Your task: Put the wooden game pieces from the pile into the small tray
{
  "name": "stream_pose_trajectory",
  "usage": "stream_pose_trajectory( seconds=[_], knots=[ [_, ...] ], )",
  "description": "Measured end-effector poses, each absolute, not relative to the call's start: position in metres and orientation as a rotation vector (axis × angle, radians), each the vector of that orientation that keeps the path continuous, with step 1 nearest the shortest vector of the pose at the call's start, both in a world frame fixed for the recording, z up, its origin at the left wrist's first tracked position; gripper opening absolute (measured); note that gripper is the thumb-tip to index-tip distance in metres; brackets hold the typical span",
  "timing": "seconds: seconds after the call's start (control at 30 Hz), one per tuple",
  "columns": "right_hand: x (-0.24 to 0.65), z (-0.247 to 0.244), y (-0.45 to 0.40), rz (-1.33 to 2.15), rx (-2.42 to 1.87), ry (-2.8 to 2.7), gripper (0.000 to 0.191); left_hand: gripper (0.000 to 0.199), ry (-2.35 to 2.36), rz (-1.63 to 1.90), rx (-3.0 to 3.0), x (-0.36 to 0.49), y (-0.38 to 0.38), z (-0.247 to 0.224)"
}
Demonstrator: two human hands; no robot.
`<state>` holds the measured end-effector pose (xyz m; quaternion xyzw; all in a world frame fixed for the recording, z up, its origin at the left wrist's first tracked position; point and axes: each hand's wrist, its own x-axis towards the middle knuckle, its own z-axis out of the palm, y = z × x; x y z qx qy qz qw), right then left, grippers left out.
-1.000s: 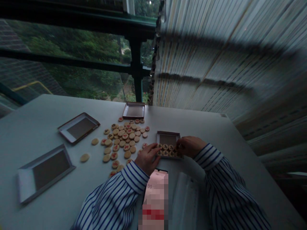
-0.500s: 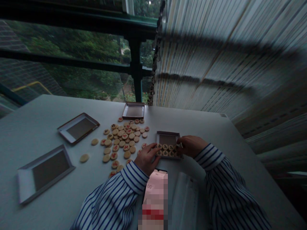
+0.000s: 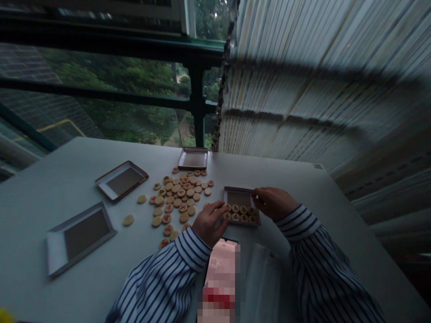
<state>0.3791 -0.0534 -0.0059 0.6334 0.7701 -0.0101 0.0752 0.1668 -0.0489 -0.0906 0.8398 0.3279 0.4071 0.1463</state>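
Observation:
A shallow open box (image 3: 239,189) holds two rows of round wooden Chinese chess pieces (image 3: 244,218) with black characters along its near side. My left hand (image 3: 209,223) is at the box's left edge, thumb and forefinger apart beside the end pieces. At the box's right wall is my right hand (image 3: 274,202), its fingers bent together near the far right corner. Whether anything is between those fingertips is hidden. To the left lies a loose heap of chess pieces (image 3: 182,193), some marked in red or black, others blank side up.
Three more shallow trays lie on the white table (image 3: 134,269): a grey one (image 3: 82,237), a brown-rimmed one (image 3: 121,180) and another at the far edge (image 3: 193,159). A lit phone (image 3: 222,264) and a clear plastic sleeve (image 3: 264,278) lie in front of me. Curtain (image 3: 286,89) hangs behind.
My right fingers have shifted from the right end of the upper row up toward the box's far right corner, uncovering the end pieces. The whole view has shifted slightly.

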Motion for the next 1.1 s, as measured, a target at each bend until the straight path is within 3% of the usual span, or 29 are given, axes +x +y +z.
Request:
stream_pose_trajectory(
  seconds=[0.6, 1.1],
  knots=[
    [0.359, 0.002, -0.058, 0.155, 1.915, 2.667, 0.023, 0.024, 0.918, 1.270, 2.370, 0.150, -0.056, -0.058],
    [0.329, 0.004, -0.055, 0.224, 1.748, 2.750, 0.023, 0.022, 1.142, 1.358, 2.404, 0.078, -0.029, -0.038]
  ],
)
